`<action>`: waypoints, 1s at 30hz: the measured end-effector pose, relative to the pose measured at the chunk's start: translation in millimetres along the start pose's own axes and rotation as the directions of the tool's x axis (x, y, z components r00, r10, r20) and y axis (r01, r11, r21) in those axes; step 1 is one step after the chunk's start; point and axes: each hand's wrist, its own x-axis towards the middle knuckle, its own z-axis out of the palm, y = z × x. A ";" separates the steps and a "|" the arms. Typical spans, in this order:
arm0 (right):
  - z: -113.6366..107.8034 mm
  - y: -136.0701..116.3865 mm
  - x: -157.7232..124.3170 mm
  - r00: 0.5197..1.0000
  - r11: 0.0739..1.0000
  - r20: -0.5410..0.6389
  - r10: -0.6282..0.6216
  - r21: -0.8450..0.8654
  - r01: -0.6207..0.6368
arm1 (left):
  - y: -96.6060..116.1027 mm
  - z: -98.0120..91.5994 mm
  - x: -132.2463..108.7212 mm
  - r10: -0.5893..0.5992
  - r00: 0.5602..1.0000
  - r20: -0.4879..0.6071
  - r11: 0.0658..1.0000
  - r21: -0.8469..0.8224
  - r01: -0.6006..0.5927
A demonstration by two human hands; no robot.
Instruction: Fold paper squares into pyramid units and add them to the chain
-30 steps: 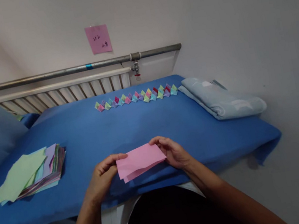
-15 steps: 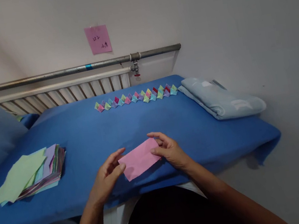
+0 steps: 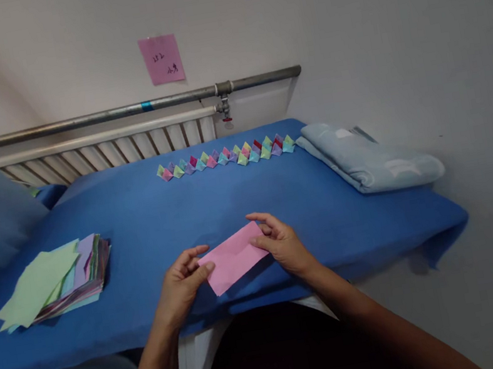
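A pink paper point(image 3: 234, 259), a long rectangle with a faint crease, is held tilted above the blue cloth near its front edge. My left hand point(image 3: 184, 282) grips the paper's left end, thumb on top and fingers behind. At the right end, my right hand point(image 3: 283, 245) pinches it between thumb and fingers, with the index finger stretched out past the upper edge. The fingertips behind the paper are partly hidden.
On the blue cloth point(image 3: 139, 222), a stack of coloured paper point(image 3: 44, 283) lies at left. Small folded paper pieces point(image 3: 223, 158) form a zigzag row at the back. A folded light-blue blanket point(image 3: 373, 159) lies right. A radiator point(image 3: 126, 148) and pipe point(image 3: 96, 118) run behind.
My left thumb now lies over the paper's left end, where before it was only at its edge. The whole scene has shifted slightly in the view.
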 end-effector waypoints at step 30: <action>2.5 4.9 -2.5 0.957 0.938 -0.152 -0.248 -0.286 0.198 | 0.5 6.1 0.5 0.320 0.904 -0.282 0.931 0.273 -0.244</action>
